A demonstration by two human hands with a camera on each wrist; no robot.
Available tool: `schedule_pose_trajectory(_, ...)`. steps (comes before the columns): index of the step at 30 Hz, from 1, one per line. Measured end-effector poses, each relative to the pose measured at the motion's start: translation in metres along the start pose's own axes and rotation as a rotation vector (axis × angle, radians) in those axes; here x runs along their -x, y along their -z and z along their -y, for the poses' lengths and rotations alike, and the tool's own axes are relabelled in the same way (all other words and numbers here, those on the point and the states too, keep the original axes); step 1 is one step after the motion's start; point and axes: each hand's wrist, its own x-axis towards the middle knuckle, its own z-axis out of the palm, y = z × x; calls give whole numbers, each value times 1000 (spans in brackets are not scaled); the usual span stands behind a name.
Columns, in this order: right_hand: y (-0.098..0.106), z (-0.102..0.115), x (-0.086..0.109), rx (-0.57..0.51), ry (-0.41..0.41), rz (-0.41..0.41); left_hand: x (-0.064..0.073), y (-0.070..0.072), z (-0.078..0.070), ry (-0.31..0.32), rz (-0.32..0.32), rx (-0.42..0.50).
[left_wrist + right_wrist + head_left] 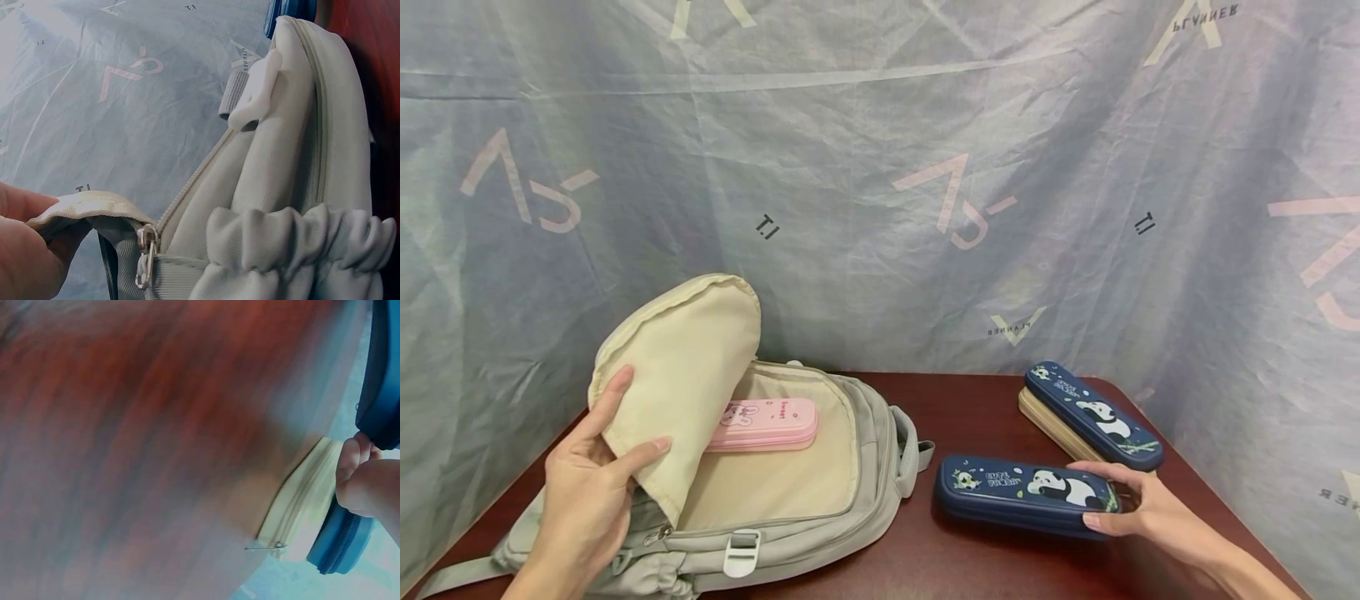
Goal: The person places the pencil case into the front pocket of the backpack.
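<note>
A grey backpack (pixel 880 446) lies on its back at the left, its main compartment unzipped. My left hand (pixel 580 483) pinches the edge of its cream-lined flap (pixel 681 375) between thumb and fingers, holding it raised. Inside rests a pink pencil case (pixel 778 425) with a rabbit print, its left end hidden behind the flap. At the right, my right hand (pixel 1138 504) grips the right end of a navy panda pencil case (pixel 1022 493), thumb in front and fingers behind. In the right wrist view this navy case (pixel 380 381) is at the upper right edge.
A second navy panda pencil case (pixel 1093 412) lies on a beige zippered case (pixel 1052 425) at the table's back right, behind my right hand. Grey printed cloth (pixel 865 208) hangs around the dark red table (pixel 917 550). A backpack strap (pixel 463 575) trails to the lower left.
</note>
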Motion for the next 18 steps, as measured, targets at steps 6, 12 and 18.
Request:
schedule_pose_trajectory(6,-3,11,0,26,-1,-40,0,0,0,-17,4,3)
schedule_pose_trajectory(12,-6,16,-3,-27,-10,-21,1,-1,0,-22,-1,-6)
schedule_pose_trajectory(18,-10,25,-5,-41,2,-42,1,-2,-1,-25,-7,-21)
